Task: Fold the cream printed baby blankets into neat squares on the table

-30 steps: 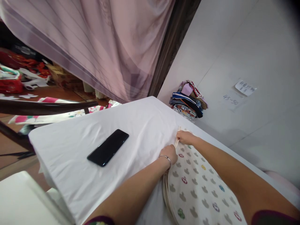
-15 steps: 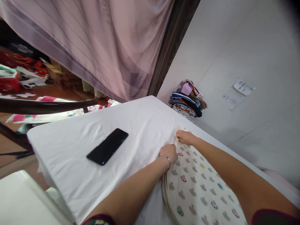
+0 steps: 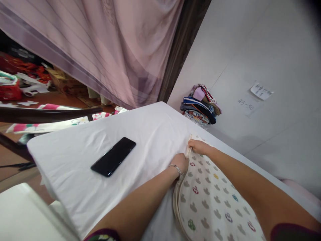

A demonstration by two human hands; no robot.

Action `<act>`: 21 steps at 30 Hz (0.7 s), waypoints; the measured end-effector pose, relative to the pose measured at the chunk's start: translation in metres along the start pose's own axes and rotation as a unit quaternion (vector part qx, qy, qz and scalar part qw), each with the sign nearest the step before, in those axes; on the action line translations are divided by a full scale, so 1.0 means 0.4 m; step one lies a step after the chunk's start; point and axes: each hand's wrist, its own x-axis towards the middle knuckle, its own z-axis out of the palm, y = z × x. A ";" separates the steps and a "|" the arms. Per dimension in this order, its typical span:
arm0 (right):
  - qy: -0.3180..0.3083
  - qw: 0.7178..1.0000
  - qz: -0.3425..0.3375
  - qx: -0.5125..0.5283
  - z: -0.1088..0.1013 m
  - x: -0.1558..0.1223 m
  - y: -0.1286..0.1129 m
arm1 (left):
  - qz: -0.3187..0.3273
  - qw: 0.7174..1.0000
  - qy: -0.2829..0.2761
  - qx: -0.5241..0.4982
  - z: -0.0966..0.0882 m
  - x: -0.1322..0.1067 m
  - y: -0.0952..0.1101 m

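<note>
A white cloth [image 3: 209, 197] printed with grey and coloured rabbit heads lies folded in several layers on the right side of the table, with its layered edge facing left. My left hand [image 3: 181, 162], a bracelet at its wrist, is closed on that edge; its fingertips are hidden. Just beyond it, my right hand [image 3: 198, 147] pinches the same edge near the far corner of the cloth. Between the two hands a short stretch of the layered edge shows. The near end of the cloth runs out of view at the bottom.
A black phone [image 3: 114, 156] lies on the white-covered table [image 3: 150, 125]. Folded clothes [image 3: 199, 105] are stacked beyond its far right edge, by a wall bearing paper notes [image 3: 261, 91]. A pink curtain [image 3: 130, 50] hangs behind. At left are a dark chair rail [image 3: 47, 114] and a white surface [image 3: 22, 214].
My hands keep their hold on the cloth edge, the left one shifted very slightly. The cloth's left edge bends a little more below my left hand. The view has moved slightly.
</note>
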 end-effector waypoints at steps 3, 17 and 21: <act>0.000 1.000 -0.006 0.004 0.005 0.008 0.000 | -0.009 1.000 -0.019 -0.007 -0.004 0.006 -0.003; -0.016 1.000 -0.007 -0.013 -0.009 0.016 -0.011 | -0.046 0.998 -0.043 -0.026 -0.035 0.010 -0.006; -0.024 1.000 0.000 -0.018 -0.014 0.020 -0.015 | -0.042 0.999 0.022 0.001 -0.028 0.014 -0.010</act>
